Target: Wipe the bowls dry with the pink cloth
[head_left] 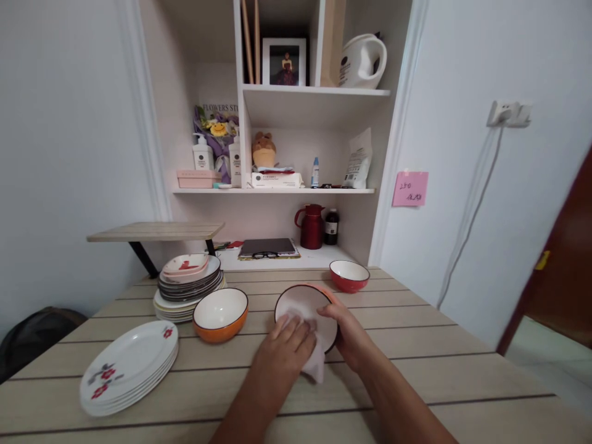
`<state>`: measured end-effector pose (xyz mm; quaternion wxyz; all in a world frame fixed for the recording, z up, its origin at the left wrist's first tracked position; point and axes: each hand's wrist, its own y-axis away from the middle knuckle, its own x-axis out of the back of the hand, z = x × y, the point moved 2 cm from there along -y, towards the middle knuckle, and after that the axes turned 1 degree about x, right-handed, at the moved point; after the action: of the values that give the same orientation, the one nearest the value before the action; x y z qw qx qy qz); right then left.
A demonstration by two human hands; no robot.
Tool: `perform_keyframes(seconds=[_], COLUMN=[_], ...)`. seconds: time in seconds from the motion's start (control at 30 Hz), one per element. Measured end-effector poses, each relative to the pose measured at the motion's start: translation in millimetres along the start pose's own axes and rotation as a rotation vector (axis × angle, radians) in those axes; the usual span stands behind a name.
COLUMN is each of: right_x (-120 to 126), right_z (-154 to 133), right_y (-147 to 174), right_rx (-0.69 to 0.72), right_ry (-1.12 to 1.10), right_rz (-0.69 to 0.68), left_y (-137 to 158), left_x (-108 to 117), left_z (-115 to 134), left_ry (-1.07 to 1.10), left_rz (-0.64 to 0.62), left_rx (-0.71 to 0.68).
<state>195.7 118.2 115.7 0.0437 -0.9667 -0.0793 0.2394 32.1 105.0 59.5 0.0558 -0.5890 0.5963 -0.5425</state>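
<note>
My right hand [350,330] grips the dark-rimmed edge of a bowl [300,298], thumb over the rim and fingers behind it. The bowl is tilted, with its pale inside facing me; a bit of its outside shows pinkish-orange. Inside the bowl, my left hand [289,345] presses a whitish cloth [317,367] against the surface, and one end of the cloth hangs over the near rim. Just to the left stands an orange bowl [222,311] with a white inside. A red bowl [349,275] sits upright farther back on the right.
White oval plates [132,364] with red flowers are stacked at the front left of the slatted table [208,394]. Behind them rises a taller stack of plates [189,295] topped by small pink dishes [185,265]. A red jug [312,227] stands on the shelf behind.
</note>
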Motion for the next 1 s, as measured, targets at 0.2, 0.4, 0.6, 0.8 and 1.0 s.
perform_keyframes(seconds=[0.2, 0.4, 0.6, 0.8, 1.0], right_x=[-6, -26, -18, -11, 0], right_z=[0, 25, 26, -3, -8], right_y=[7, 7, 2, 5, 5], right_rx=[-0.015, -0.031, -0.094, -0.004, -0.004], right_ry=[0.003, -0.171, -0.212, 0.005, 0.032], right_rz=[-0.034, -0.04, 0.017, 0.005, -0.038], left_y=[3, 4, -2, 0, 3], left_x=[2, 8, 11, -1, 0], left_z=[1, -3, 1, 1, 3], left_ry=[-0.088, -0.036, 0.097, 0.056, -0.118], left_rz=[0.068, 0.131, 0.047, -0.038, 0.067], left_rx=[0.037, 0.144, 0.068, 0.03, 0.035])
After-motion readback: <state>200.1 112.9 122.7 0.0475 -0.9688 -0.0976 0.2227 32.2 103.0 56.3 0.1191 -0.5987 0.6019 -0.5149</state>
